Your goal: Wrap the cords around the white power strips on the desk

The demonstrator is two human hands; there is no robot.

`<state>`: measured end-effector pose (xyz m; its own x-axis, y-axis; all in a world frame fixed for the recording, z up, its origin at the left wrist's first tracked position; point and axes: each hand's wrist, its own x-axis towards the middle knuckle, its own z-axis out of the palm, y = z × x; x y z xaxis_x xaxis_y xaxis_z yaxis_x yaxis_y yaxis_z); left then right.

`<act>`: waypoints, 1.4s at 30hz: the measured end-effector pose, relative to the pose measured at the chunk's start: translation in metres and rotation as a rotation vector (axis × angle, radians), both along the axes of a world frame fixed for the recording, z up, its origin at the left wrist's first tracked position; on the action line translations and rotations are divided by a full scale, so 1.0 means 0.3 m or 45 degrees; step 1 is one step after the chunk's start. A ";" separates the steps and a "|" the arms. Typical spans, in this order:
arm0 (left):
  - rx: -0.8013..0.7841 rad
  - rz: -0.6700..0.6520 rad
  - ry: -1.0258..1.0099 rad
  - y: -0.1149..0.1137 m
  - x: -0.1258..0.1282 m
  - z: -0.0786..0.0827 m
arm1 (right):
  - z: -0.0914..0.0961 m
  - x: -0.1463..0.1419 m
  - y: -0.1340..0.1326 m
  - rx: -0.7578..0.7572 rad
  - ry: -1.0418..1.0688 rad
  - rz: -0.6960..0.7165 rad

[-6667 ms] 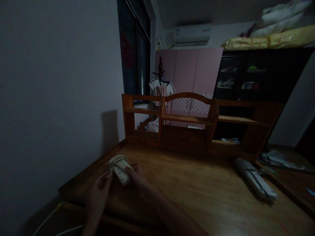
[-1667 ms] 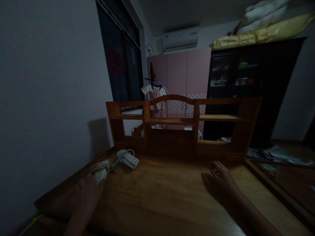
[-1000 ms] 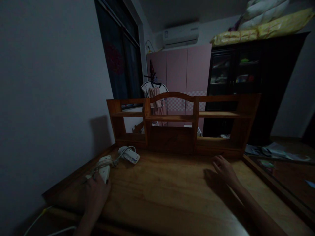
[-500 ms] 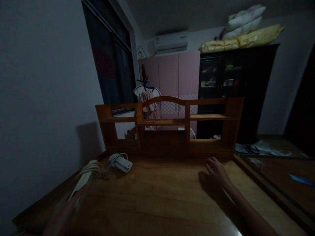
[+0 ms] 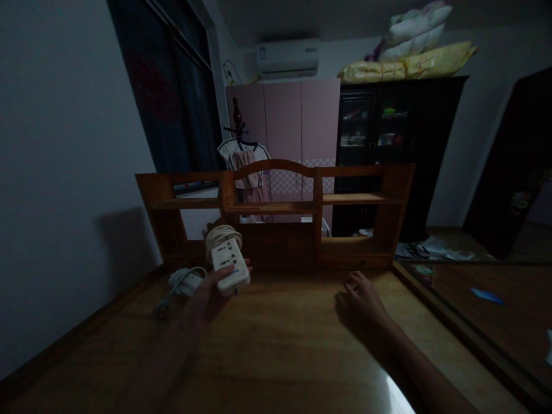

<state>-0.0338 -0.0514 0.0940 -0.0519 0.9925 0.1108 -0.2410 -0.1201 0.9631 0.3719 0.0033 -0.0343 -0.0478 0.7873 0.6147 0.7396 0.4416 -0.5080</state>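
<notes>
My left hand (image 5: 215,287) is closed around the near end of a white power strip (image 5: 230,265), held above the desk with its socket face turned up. A pale cord (image 5: 222,236) is wound in a coil at the strip's far end. Below and to the left lies a second white power strip (image 5: 186,282) with a looped cord, partly behind my left arm. My right hand (image 5: 360,290) rests at the right side of the wooden desk (image 5: 276,345), fingers loosely curled in, with nothing visible in them.
A wooden shelf unit (image 5: 276,210) with open compartments stands along the desk's far edge. The wall (image 5: 64,230) borders the left side. A raised wooden edge (image 5: 435,307) runs down the right, with a blue flat item (image 5: 487,295) beyond it.
My left hand has lifted the coiled power strip up and to the right, from the desk's left side toward the shelf. My right hand stays near the same spot, fingers slightly more curled. The view has shifted.
</notes>
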 end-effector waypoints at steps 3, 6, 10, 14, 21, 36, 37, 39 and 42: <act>-0.051 -0.310 -0.290 0.056 0.139 -0.069 | -0.001 -0.016 -0.007 -0.013 -0.003 0.033; -0.119 -0.424 -0.256 0.121 0.227 -0.160 | 0.002 -0.033 -0.010 -0.033 0.028 0.057; -0.244 -0.574 -0.132 0.197 0.275 -0.266 | 0.019 -0.052 -0.014 -0.065 0.036 0.117; -0.341 -0.697 -0.200 0.205 0.296 -0.327 | 0.042 -0.074 -0.027 -0.112 0.008 0.152; -0.460 -0.770 -0.265 0.138 0.341 -0.390 | 0.035 -0.117 -0.030 -0.186 0.019 0.177; -0.356 -0.824 -0.060 0.160 0.377 -0.441 | 0.106 -0.279 -0.037 0.336 -0.652 0.140; -0.388 -0.823 -0.094 0.168 0.376 -0.446 | 0.093 -0.268 -0.030 0.329 -0.667 0.137; -0.422 -0.813 -0.140 0.183 0.374 -0.456 | 0.079 -0.252 -0.028 0.292 -0.646 0.142; -0.438 -0.816 -0.175 0.194 0.371 -0.464 | 0.091 -0.259 -0.046 0.262 -0.520 0.153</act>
